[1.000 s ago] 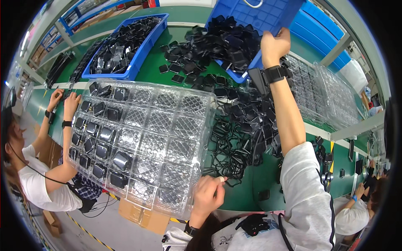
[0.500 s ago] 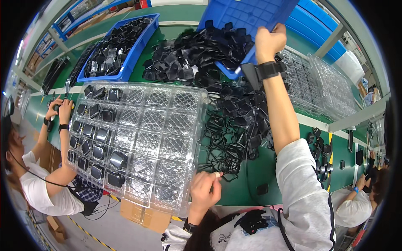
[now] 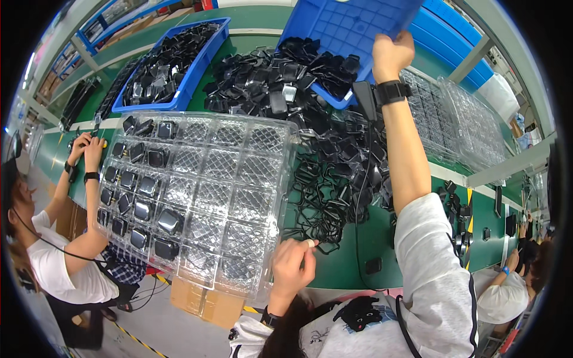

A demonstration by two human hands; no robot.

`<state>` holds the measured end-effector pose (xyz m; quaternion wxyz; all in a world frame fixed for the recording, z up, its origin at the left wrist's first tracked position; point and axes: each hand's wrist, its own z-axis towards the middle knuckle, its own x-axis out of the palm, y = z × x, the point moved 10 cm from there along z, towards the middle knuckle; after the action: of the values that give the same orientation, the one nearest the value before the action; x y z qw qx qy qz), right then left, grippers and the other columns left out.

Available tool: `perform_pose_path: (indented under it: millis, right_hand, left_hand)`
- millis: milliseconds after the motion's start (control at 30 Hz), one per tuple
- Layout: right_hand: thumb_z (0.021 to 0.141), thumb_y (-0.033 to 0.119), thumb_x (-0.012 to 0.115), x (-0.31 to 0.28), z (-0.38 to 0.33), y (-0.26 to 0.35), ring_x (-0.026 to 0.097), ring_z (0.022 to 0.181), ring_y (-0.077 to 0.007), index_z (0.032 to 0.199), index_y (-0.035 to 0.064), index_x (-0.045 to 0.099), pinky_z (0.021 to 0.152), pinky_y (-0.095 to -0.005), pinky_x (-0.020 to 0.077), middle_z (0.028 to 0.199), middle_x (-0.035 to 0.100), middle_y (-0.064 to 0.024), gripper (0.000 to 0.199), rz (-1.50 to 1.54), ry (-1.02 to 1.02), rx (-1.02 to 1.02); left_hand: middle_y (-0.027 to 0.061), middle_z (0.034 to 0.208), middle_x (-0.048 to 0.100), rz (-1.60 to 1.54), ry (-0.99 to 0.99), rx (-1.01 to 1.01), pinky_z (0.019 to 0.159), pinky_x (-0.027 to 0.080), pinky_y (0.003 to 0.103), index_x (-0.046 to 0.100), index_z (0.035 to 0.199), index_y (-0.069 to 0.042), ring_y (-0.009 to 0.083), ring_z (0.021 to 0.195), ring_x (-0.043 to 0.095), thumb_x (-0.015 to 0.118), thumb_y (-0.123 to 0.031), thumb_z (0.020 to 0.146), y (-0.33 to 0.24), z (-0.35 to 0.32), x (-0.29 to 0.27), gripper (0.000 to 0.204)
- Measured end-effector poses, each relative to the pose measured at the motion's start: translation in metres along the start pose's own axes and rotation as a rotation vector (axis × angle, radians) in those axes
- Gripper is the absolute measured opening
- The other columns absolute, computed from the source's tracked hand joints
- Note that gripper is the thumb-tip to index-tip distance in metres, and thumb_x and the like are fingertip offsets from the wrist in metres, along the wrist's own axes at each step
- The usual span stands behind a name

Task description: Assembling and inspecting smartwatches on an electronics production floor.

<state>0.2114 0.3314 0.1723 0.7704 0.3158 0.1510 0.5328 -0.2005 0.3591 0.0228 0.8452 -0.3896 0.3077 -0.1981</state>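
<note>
High up on the right, my right hand [image 3: 392, 56] is closed on the rim of a tilted blue plastic bin [image 3: 352, 30]. Small black square parts [image 3: 307, 68] lie in its lower end and spread from it onto a heap [image 3: 256, 80] on the green table. My left hand [image 3: 292, 267] is low in the middle, fingers curled, a pale finger cot on one fingertip. That fingertip is by a tangle of thin black frames [image 3: 316, 206]; anything pinched there is hidden. To its left, a clear compartment tray [image 3: 239, 200] holds black square pieces [image 3: 143, 209] in its left columns.
A second blue bin [image 3: 188, 77], full of black parts, stands at the back left. Clear trays [image 3: 471, 128] are stacked at the right. A black cable [image 3: 357, 238] crosses the table [image 3: 331, 271]. Co-workers sit left [image 3: 65, 256] and far right [image 3: 498, 298].
My right hand has shifted slightly right along with the tilted bin, and the black parts at its mouth have slid and spread. My left hand has hardly moved.
</note>
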Motion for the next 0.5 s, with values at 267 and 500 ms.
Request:
perform_pose_path:
  millis: [267,500]
  right_hand:
    - [0.062,0.005,0.061,-0.007,0.002,0.008,0.055,0.061,-0.0325,0.07,-0.0026,0.051,0.061,-0.04,0.0439,0.065,0.057,-0.0176,0.016,0.098,0.011,0.08]
    - [0.063,0.009,0.063,-0.012,0.018,-0.008,0.058,0.066,-0.0268,0.075,-0.0033,0.056,0.064,-0.0363,0.0465,0.072,0.062,-0.0162,0.018,-0.015,-0.029,-0.017]
  left_hand:
    - [0.0061,0.071,0.063,-0.006,-0.004,-0.018,0.055,0.044,0.033,0.06,0.087,-0.003,0.0233,0.059,0.057,0.058,0.008,0.072,0.002,-0.003,0.0,0.019]
    - [0.0076,0.072,0.066,-0.005,0.001,-0.009,0.054,0.044,0.031,0.057,0.086,-0.001,0.0226,0.059,0.06,0.056,0.009,0.072,0.0,-0.001,0.0,0.017]
